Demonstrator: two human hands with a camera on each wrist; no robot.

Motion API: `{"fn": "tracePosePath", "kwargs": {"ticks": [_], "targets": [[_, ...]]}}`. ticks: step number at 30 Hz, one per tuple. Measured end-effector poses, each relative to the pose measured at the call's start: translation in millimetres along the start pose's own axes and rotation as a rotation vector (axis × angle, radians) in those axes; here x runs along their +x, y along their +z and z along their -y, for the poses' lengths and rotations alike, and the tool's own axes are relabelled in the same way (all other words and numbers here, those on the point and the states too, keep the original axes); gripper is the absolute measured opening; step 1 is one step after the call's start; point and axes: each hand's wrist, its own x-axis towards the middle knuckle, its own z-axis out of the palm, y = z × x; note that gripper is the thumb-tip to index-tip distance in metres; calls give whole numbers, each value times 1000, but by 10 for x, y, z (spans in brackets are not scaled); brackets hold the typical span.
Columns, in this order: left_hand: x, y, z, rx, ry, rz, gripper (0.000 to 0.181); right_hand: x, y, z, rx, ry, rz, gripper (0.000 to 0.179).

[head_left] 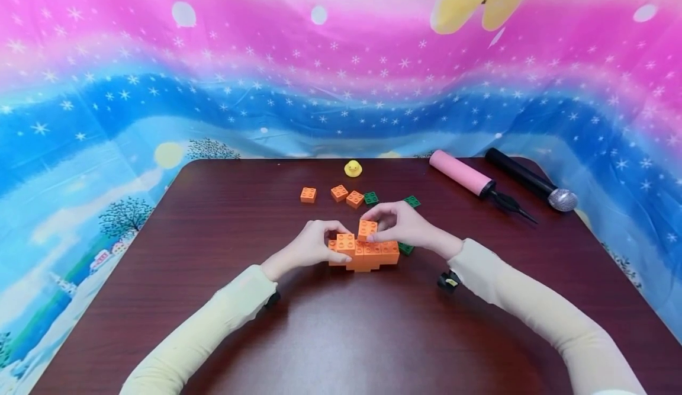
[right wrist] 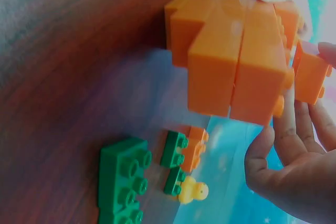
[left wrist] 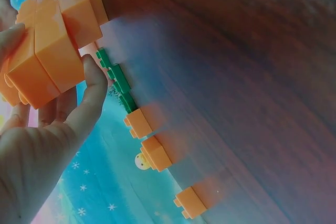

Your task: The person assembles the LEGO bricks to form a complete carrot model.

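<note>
Orange and stepped, a block of studded plastic bricks (head_left: 373, 259) occupied the centre of the frame, its left end clamped between the thumb and fingers of a left hand (head_left: 315, 244), apparently to steady the narrow-based shape. A right hand (head_left: 402, 226) pinched a square orange plastic brick (head_left: 367, 229) above it, studs up, likely leaving the underside free. Loose orange plastic bricks (head_left: 308, 195) lay above centre, seemingly kept within reach of both hands.
</note>
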Motion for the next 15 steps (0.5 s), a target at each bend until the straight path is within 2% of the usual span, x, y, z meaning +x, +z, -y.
{"fn": "tracePosePath", "kwargs": {"ticks": [5,15], "targets": [[-4,-4,-4,-18,2,6,36,-14,54,-14,-20,-55,35,36],[-2,-3,10,-15,-4,2,36,-11,93,-67,-42,-104,85,35]]}}
